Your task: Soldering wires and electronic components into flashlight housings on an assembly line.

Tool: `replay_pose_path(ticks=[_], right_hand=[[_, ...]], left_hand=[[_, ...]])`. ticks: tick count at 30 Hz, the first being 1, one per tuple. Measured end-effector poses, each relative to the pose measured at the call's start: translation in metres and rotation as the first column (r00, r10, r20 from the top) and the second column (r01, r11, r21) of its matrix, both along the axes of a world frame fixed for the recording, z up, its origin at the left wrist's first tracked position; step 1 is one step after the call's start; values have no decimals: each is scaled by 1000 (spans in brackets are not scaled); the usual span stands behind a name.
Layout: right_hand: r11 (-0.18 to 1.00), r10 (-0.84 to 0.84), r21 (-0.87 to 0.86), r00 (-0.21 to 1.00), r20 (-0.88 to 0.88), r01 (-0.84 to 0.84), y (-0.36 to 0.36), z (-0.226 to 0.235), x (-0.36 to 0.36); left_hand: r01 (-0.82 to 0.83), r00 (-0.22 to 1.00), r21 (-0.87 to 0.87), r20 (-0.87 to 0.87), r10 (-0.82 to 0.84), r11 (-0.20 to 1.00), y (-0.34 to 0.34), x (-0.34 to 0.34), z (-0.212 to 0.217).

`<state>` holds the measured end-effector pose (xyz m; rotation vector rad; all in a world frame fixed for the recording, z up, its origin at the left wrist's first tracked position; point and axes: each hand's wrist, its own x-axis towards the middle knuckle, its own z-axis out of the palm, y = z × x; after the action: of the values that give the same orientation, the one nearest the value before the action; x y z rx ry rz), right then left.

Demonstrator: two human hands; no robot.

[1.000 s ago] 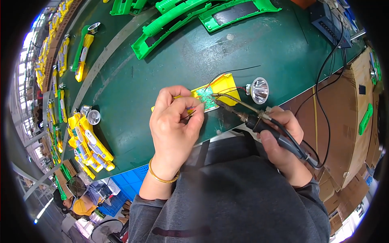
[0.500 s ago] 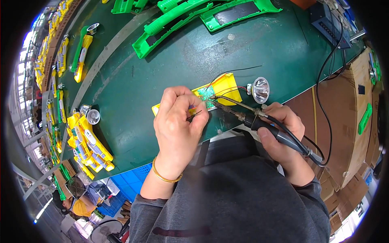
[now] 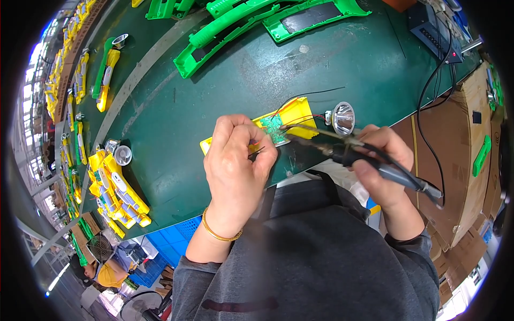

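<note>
A yellow flashlight housing (image 3: 301, 109) lies on the green bench with a small green circuit board (image 3: 274, 125) in it. My left hand (image 3: 233, 155) rests over the housing's left part, thumb and forefinger pinched on a thin dark wire beside the board. In my right hand (image 3: 381, 188) is a soldering iron (image 3: 348, 156) with a thin guide tube along it. Motion blurs the iron; its tip is near the board's right edge, and I cannot tell if they touch. Wires run from the board to a round silver reflector lamp (image 3: 343, 119) at the housing's right end.
Green plastic shells (image 3: 230, 32) lie at the back of the bench (image 3: 171, 117). A pile of yellow flashlight parts (image 3: 118, 187) sits at the left. The blue soldering station (image 3: 428, 35) stands back right, its black cable hanging past cardboard (image 3: 444, 160).
My right hand has drawn the soldering iron slightly to the right, and the iron is now blurred. My left hand stays nearly in place, still pinching.
</note>
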<state>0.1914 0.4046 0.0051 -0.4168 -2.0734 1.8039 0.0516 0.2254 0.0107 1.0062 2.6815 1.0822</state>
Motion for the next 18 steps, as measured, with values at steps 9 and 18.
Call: replay_pose_path(ticks=[9, 18], right_hand=[[772, -225, -621, 972, -71, 134, -37, 13, -47], [686, -148, -728, 982, -114, 19, -63, 1, -78]], left_hand=[[-47, 996, 12, 81, 46, 999, 4, 0, 5], [-3, 994, -62, 111, 10, 998, 12, -7, 17]])
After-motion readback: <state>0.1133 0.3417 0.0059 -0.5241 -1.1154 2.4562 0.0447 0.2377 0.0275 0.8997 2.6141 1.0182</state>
